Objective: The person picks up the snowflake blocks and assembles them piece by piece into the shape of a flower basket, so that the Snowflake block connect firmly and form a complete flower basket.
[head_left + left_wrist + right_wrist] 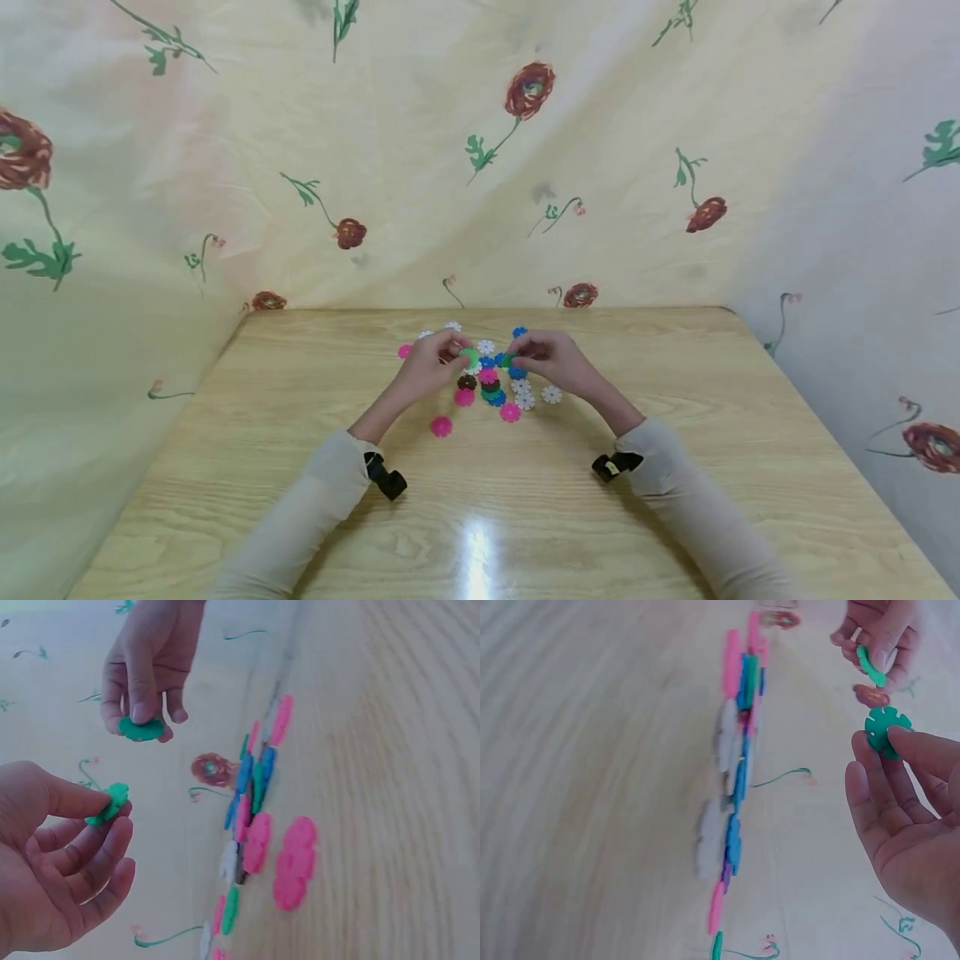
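Observation:
My left hand [431, 364] pinches a bright green interlocking disc [115, 799] between thumb and fingers. Opposite it, my right hand [558, 360] holds a darker green interlocking disc [886, 729], its notched, petal-like edge showing in the right wrist view. A gap separates the two discs, both held up above the table. Below and around the hands lie loose flower-shaped discs, among them a pink disc [441, 427], a white disc [551, 395], a brown disc [467, 382] and a blue disc [519, 332].
The discs are spread over the far middle of a wood-grain table [480, 475], some overlapping. A flowered cloth [420, 167] hangs behind the table and along its sides. Black straps circle both wrists over pale sleeves [307, 500].

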Demonstrator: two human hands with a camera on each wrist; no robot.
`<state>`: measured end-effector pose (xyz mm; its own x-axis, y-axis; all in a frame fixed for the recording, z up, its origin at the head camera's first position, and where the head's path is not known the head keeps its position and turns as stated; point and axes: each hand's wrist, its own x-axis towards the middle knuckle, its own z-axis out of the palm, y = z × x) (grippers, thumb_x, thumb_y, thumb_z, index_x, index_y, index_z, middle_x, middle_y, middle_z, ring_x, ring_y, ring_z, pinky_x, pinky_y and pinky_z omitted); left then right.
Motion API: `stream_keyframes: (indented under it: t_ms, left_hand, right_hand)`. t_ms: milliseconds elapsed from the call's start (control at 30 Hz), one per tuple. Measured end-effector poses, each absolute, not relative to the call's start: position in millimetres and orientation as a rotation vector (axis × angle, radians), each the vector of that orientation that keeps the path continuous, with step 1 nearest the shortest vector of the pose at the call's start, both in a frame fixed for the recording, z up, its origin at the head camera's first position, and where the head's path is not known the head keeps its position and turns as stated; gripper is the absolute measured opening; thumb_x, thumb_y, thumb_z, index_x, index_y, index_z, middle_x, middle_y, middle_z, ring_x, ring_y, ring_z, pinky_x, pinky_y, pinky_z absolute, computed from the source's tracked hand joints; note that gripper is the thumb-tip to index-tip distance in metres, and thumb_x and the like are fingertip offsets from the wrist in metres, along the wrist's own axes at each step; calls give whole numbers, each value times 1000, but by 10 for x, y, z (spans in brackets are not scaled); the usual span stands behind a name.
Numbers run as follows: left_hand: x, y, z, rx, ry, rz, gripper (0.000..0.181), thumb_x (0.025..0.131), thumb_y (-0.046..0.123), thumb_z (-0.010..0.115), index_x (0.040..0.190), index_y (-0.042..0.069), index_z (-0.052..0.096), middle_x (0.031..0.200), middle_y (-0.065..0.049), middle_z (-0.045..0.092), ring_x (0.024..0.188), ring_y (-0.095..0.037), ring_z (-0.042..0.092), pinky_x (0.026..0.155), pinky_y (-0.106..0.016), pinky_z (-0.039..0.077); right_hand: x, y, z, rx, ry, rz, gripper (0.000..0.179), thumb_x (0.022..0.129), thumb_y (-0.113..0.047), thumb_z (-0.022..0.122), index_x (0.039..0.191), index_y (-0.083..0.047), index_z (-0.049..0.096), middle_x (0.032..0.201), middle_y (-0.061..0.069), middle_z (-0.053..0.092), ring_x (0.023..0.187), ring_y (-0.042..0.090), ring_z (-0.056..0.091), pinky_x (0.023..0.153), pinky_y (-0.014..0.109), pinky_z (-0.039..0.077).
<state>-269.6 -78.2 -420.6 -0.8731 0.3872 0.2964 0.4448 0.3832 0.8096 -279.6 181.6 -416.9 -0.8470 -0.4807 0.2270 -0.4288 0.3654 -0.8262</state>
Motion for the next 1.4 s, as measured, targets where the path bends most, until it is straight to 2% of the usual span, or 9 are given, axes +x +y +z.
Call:
stream_keyframes:
  t_ms: [167,267,367,433,500,667,867,1100,1400]
  left_hand:
    - [-2756,-749,-4168,-775,-2540,-1655,18,99,4,64,115,-3,61,85,-24,69,73,-36,63,64,-22,47]
    - [-2789,-720,-4152,-797,-2525,-1735,19,101,5,60,118,-3,57,84,-24,68,83,-47,66,71,-35,57]
    - [-2818,-687,-4128,-807,-2503,-1807,21,103,6,57,122,-3,54,79,-18,65,86,-47,66,78,-50,58]
    - [-2836,-665,-4106,-798,-2488,-1859,24,104,6,56,125,-5,52,78,-13,63,86,-44,67,81,-54,57]
    - [-2851,-648,-4082,-780,-2477,-1909,26,104,7,55,127,-5,51,77,-10,61,86,-40,68,82,-49,58]
    - [-2891,-617,-4040,-736,-2435,-2033,27,105,8,53,128,-5,49,81,-13,62,85,-31,69,81,-33,59]
    - [-2918,-603,-4010,-670,-2394,-2125,25,107,11,51,128,-2,47,91,-13,68,84,-18,70,78,-25,57]
    - [-2893,-597,-4003,-666,-2350,-2207,23,107,8,50,126,-4,45,98,-19,68,83,-10,68,81,-25,60]
    - [-2887,-510,-4050,-661,-2311,-2198,24,107,4,48,126,-9,44,103,-29,67,82,-9,69,89,-39,61]
  right_hand:
    - [-2821,1764,-4090,-771,2561,-1589,11,95,-6,71,104,0,73,102,19,73,90,27,71,75,24,58]
    - [-2838,1723,-4042,-738,2570,-1621,12,95,-8,72,105,-1,73,102,19,74,86,17,71,74,23,57]
    - [-2865,1686,-4008,-729,2568,-1675,14,95,-8,72,106,-1,73,101,19,75,83,11,71,72,21,56]
    - [-2888,1663,-3990,-742,2565,-1723,14,95,-8,72,106,0,73,102,20,74,82,8,71,73,21,57]
    - [-2915,1642,-3983,-752,2570,-1775,13,94,-7,72,106,0,73,102,20,74,81,7,71,73,23,58]
    - [-2961,1605,-3983,-770,2576,-1855,12,93,-6,73,104,0,75,101,19,74,79,8,71,76,25,61]
    - [-2970,1564,-3962,-791,2570,-1926,11,93,-3,73,102,3,75,99,24,74,79,6,71,78,21,60]
    - [-2963,1501,-3995,-894,2553,-2029,8,91,4,72,98,7,75,96,27,72,80,19,73,76,21,60]
    - [-2964,1395,-4102,-824,2755,-2107,4,86,8,75,88,5,76,85,23,72,74,4,68,71,16,57]
